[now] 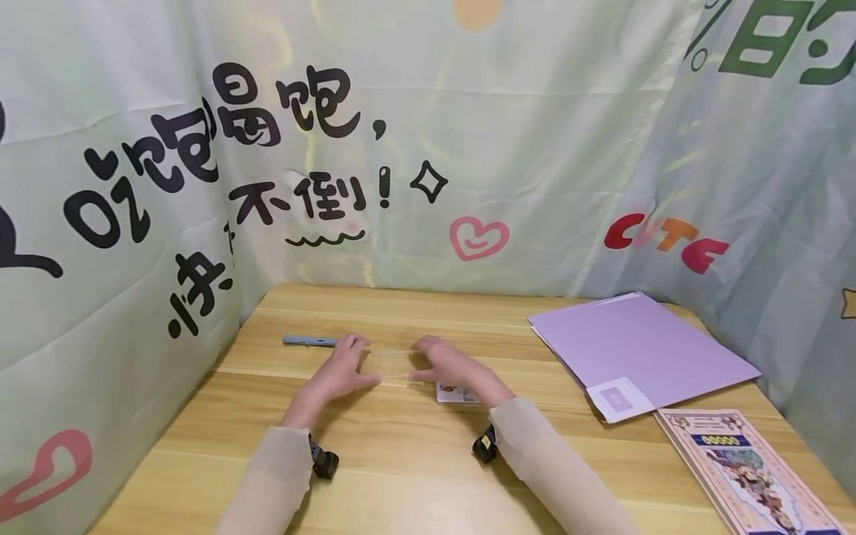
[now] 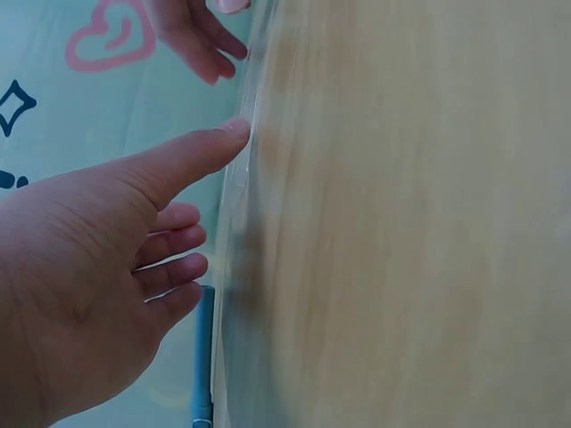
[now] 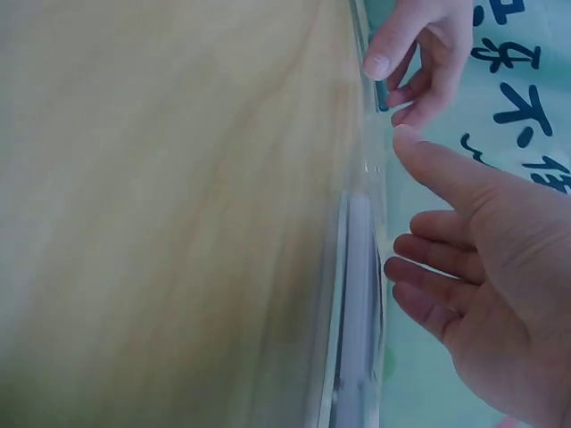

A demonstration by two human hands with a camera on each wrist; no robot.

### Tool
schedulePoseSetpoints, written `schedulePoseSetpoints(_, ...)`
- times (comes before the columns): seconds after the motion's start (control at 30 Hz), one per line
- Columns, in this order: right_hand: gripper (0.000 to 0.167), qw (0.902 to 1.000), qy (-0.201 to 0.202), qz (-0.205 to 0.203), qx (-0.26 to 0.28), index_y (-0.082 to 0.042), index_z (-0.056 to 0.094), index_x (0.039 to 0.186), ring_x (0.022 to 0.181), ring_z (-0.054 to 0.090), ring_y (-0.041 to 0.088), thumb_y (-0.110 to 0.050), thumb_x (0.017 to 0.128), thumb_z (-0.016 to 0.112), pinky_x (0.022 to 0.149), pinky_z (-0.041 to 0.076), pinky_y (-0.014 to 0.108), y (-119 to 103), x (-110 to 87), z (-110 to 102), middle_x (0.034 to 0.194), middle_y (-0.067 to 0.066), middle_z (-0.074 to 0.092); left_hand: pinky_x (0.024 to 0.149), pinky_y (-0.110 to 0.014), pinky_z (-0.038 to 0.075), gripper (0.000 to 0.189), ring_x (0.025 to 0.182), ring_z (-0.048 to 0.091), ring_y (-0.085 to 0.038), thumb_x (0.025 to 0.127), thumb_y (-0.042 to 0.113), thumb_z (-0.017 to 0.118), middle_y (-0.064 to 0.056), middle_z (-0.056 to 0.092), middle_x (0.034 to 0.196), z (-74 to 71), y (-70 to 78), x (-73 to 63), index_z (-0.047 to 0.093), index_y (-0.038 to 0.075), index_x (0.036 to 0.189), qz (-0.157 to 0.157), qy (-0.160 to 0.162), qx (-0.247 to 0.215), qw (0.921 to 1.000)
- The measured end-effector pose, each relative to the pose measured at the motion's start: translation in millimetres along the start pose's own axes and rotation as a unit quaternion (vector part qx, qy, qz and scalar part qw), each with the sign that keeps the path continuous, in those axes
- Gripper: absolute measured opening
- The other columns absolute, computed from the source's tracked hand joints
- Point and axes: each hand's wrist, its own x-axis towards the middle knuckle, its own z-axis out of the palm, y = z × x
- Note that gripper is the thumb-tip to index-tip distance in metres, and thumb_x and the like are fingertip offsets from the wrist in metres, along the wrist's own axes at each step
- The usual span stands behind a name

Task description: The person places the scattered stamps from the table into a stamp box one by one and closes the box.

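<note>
A clear, flat, see-through piece (image 1: pixel 391 365), perhaps a plastic sheet or sleeve, lies on the wooden table between the two hands. At its left edge is the left hand (image 1: pixel 342 368), thumb and fingers spread and only slightly bent; in the left wrist view its thumb tip meets the clear edge. The right hand (image 1: pixel 453 364) faces it from the right side, thumb and fingers likewise apart and loosely extended. Under the right hand's wrist sits a small stack of picture cards (image 1: pixel 455 394), partly covered. A blue pen (image 1: pixel 307 341) lies just beyond the left fingertips.
On the right of the table (image 1: pixel 401 475) lies a large purple folder (image 1: pixel 642 349) with a pale label. A pink illustrated booklet (image 1: pixel 756 468) is in front of it, near the right edge. A printed cloth curtain (image 1: pixel 535 148) stands behind and around the table.
</note>
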Motion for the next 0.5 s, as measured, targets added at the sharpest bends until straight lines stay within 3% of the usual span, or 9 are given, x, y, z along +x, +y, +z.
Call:
schedulePoseSetpoints(0.27, 0.057, 0.9992, -0.021, 0.003, -0.034, 0.000, 0.054, 0.134, 0.129, 0.051, 0.032, -0.031, 0.090, 0.071, 0.111, 0.042, 0.043, -10.1, 14.3, 5.8, 0.136, 0.016, 0.057, 0.109, -0.052, 0.040, 0.064, 0.131, 0.043, -0.036, 0.084, 0.030, 0.077, -0.018, 0.051, 0.135, -1.8, -6.2, 0.0, 0.052, 0.000, 0.135, 0.021, -0.016, 0.014, 0.9996)
schedulePoseSetpoints(0.5, 0.050, 0.9972, -0.029, -0.017, -0.067, -0.002, 0.057, 0.131, 0.125, 0.053, 0.032, -0.029, 0.090, 0.070, 0.108, 0.043, 0.043, -11.4, 19.5, 8.2, 0.133, 0.014, 0.059, 0.106, -0.050, 0.042, 0.056, 0.124, 0.047, -0.033, 0.085, 0.028, 0.076, -0.014, 0.055, 0.127, -1.3, -7.8, 0.9, 0.057, 0.000, 0.129, 0.033, -0.024, 0.014, 0.9991)
